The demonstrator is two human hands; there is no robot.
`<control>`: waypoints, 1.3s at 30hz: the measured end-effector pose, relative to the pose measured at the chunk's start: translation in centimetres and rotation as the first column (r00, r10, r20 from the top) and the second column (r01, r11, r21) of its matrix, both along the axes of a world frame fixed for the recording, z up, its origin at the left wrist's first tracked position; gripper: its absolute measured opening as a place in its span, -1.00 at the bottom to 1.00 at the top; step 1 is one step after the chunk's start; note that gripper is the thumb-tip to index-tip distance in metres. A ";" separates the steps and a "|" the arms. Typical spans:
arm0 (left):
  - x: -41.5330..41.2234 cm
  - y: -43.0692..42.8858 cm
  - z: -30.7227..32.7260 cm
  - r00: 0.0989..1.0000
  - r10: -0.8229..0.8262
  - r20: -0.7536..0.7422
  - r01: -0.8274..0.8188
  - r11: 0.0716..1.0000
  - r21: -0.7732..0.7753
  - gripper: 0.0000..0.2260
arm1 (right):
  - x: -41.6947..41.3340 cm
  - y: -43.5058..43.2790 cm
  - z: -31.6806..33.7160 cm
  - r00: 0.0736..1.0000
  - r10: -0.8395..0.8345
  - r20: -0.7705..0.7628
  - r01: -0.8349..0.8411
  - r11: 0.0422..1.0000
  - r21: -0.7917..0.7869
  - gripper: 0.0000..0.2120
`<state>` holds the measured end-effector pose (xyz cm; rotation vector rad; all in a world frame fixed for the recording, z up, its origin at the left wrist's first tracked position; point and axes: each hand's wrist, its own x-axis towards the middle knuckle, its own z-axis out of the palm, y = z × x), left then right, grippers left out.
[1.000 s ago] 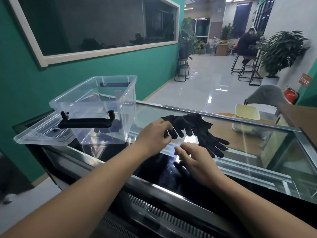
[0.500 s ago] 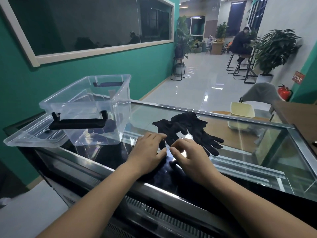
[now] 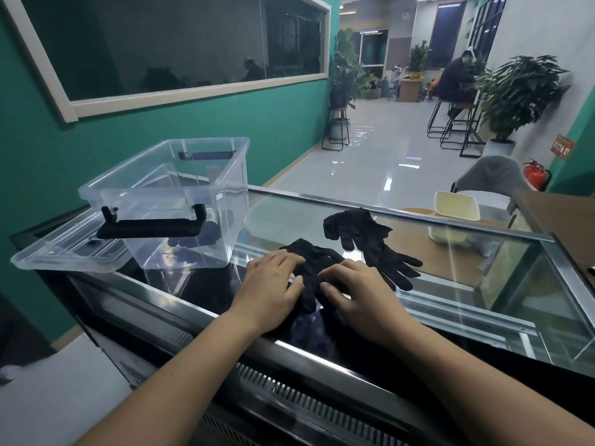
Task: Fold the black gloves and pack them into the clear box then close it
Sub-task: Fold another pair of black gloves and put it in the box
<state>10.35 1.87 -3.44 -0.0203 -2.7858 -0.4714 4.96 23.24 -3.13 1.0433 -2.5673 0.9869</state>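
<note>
Two black gloves lie on the glass counter top [image 3: 450,284]. The near glove [image 3: 314,268] is spread under both my hands. My left hand [image 3: 270,284] presses flat on its left side, and my right hand [image 3: 357,291] rests on its right side, fingers bent. The far glove [image 3: 367,236] lies loose just behind, its fingers pointing right. The clear box [image 3: 180,201] stands open to the left, with black handles. Its clear lid [image 3: 64,249] lies under and beside the box on the left.
A cream tub [image 3: 455,214] shows beyond the glass at the right. A brown wooden surface [image 3: 566,220] borders the counter on the far right. The counter's metal front edge [image 3: 289,358] runs below my wrists. A person sits at stools far back.
One glove has been drawn toward me, away from the other. Both hands have come down onto it, closer together than one second ago.
</note>
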 end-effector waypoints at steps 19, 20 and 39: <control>2.8 0.9 0.9 0.903 -0.364 -0.229 0.410 0.889 0.205 -0.81 | -0.9 0.0 0.5 0.998 -0.057 -0.007 0.058 0.988 0.141 -0.64; 2.7 0.9 0.9 0.898 -0.360 -0.253 0.416 0.882 0.220 -0.81 | -1.2 0.1 0.6 0.997 -0.080 -0.023 0.082 0.990 0.113 -0.63; 1.6 0.1 0.5 0.989 -0.120 -0.082 0.140 0.936 0.323 -0.62 | -7.0 3.2 0.1 0.826 -0.564 0.011 0.554 0.815 0.172 -0.55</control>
